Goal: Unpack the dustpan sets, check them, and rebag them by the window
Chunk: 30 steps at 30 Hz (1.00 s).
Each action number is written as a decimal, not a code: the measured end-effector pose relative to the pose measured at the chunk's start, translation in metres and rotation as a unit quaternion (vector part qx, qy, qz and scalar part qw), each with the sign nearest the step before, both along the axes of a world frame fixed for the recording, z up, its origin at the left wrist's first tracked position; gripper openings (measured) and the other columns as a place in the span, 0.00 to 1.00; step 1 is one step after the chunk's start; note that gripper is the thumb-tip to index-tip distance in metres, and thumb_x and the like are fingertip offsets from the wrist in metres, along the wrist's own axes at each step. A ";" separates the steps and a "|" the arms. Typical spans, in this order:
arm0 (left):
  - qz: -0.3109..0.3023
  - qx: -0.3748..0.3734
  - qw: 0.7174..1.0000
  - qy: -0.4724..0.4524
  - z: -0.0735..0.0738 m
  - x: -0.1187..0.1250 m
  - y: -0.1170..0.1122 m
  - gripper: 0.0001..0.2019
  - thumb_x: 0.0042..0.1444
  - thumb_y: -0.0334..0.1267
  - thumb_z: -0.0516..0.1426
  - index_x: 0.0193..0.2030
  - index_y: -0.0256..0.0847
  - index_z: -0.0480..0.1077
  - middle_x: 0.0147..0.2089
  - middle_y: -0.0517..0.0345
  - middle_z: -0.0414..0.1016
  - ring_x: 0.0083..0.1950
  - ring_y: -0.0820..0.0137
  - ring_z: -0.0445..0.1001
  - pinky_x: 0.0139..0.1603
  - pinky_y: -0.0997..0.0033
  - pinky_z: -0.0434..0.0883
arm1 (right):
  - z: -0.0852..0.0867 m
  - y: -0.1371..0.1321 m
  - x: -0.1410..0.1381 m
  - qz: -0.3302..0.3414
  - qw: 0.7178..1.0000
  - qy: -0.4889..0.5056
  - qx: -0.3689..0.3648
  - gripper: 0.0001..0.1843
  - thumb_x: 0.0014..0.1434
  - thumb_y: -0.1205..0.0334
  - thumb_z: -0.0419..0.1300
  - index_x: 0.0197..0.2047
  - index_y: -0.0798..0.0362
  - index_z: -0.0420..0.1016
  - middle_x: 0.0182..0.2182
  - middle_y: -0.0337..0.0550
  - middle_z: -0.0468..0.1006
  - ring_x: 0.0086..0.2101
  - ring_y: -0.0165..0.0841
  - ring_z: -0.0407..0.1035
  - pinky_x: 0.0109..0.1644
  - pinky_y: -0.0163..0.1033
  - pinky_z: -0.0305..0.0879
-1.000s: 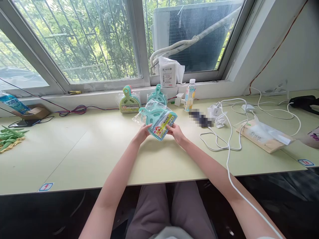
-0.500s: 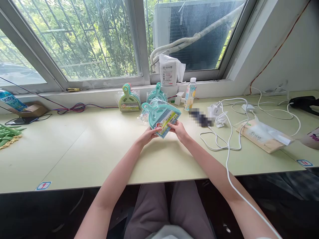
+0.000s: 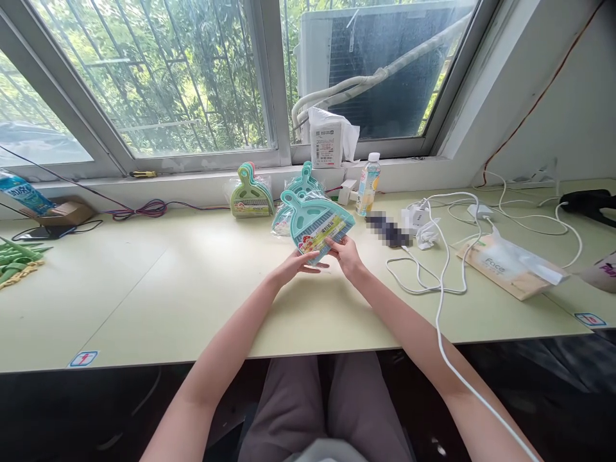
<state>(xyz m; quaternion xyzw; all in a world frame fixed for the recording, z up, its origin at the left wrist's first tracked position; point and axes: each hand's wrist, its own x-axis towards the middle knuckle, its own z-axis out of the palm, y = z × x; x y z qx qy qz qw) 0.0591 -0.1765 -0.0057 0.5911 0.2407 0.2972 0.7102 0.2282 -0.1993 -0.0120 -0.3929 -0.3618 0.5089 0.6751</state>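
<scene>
A teal mini dustpan-and-brush set [image 3: 315,221] with a yellow label is held tilted above the table, its handle pointing up and left. My right hand [image 3: 346,256] grips its lower right edge, thumb on the front. At the lower left edge is my left hand [image 3: 293,266], its thumb against the set and its other fingers stretched underneath. Just behind stands another teal dustpan set [image 3: 307,176] in clear plastic wrap, partly hidden by the held one. To its left, a green wrapped dustpan set [image 3: 250,196] leans against the sill wall.
A drink bottle [image 3: 368,184] stands right of the sets, near a white charger [image 3: 414,217] and looping white cables. A tissue pack [image 3: 510,264] lies farther right. On the left are a cardboard box [image 3: 72,212] and green leafy strips [image 3: 19,260]. One cable crosses my right forearm.
The held dustpan set has shifted slightly right and turned a little. My left hand's fingers have straightened and spread beneath it, while my right hand keeps its grip.
</scene>
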 end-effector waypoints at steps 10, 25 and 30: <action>0.112 0.030 0.993 -0.018 -0.002 -0.002 0.007 0.25 0.51 0.47 0.61 0.56 0.44 0.66 0.58 0.49 0.71 0.56 0.57 0.71 0.47 0.61 0.73 | -0.005 0.001 -0.002 0.009 1.000 0.023 0.000 0.17 0.47 0.61 0.70 0.38 0.53 0.70 0.42 0.45 0.79 0.44 0.40 0.75 0.51 0.48 0.74; 0.213 -0.113 0.970 -0.041 -0.009 -0.039 0.046 0.23 0.51 0.35 0.52 0.54 0.30 0.63 0.43 0.45 0.77 0.33 0.65 0.78 0.28 0.70 0.75 | -0.002 0.011 0.054 -0.138 0.781 -0.606 0.057 0.24 0.58 0.72 0.55 0.57 0.49 0.68 0.56 0.48 0.72 0.57 0.43 0.64 0.58 0.53 0.64; 0.172 -0.153 0.971 -0.060 -0.011 -0.042 0.045 0.22 0.51 0.32 0.52 0.54 0.30 0.63 0.45 0.44 0.76 0.37 0.65 0.78 0.35 0.67 0.78 | -0.009 0.015 0.052 -0.088 0.756 -0.620 0.190 0.24 0.59 0.67 0.59 0.59 0.43 0.69 0.61 0.39 0.66 0.60 0.40 0.60 0.63 0.51 0.56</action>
